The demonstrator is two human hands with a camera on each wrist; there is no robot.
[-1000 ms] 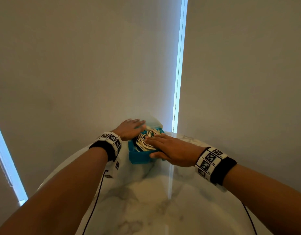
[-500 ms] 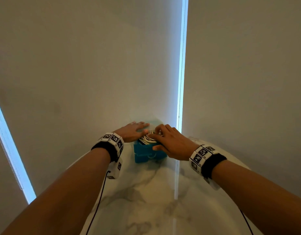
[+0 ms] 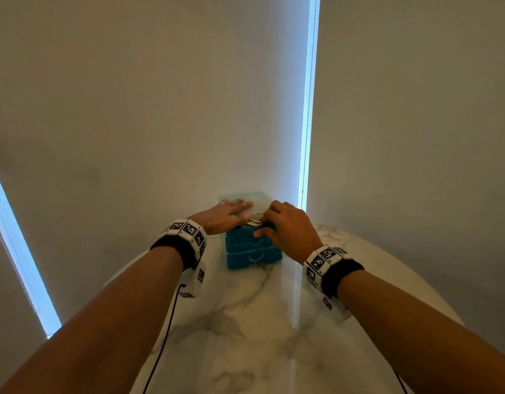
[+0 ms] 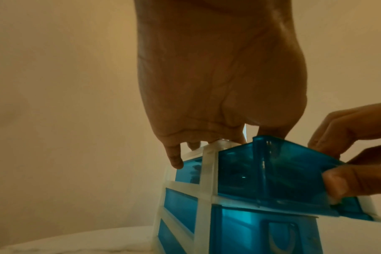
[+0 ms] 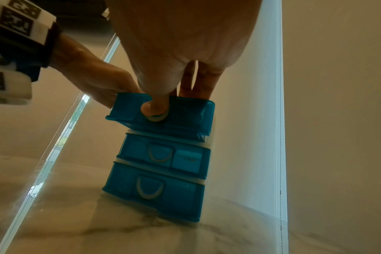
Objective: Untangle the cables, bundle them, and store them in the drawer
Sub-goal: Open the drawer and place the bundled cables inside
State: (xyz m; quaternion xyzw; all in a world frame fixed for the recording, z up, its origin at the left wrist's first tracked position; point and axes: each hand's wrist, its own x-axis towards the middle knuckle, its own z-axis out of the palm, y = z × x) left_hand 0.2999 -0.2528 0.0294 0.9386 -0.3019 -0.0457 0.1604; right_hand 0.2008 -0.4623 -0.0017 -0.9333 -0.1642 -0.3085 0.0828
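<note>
Hands meet at a small translucent blue plastic drawer unit (image 3: 252,251) in a milky white frame, standing at the far middle of the white marble desk (image 3: 245,336), close to the pale blinds (image 3: 132,109) behind it. On the left, the left hand (image 3: 221,216) lies palm down on the unit's clear top, fingers straight and spread, pointing to the far right; in the left wrist view one fingertip hangs over the frame's left edge. It grips nothing.

The top blue drawer (image 4: 278,170) is pulled partly out of the frame, its long axis running from the unit toward the near side, its front face pointing at the person. Inside it, only a small patch of coiled white cables (image 3: 254,220) shows between the two hands. The two lower drawers (image 5: 161,171) sit flush in the frame, their white curved handles facing the near side.

To the right, the right hand (image 3: 288,231) curls over the top drawer's front: its fingers bend down over the rim onto the cables, and its thumb (image 5: 151,108) presses against the front face at the white handle, so the hand pinches the drawer front. Marker-patterned wristbands (image 3: 188,231) wrap both wrists.
</note>
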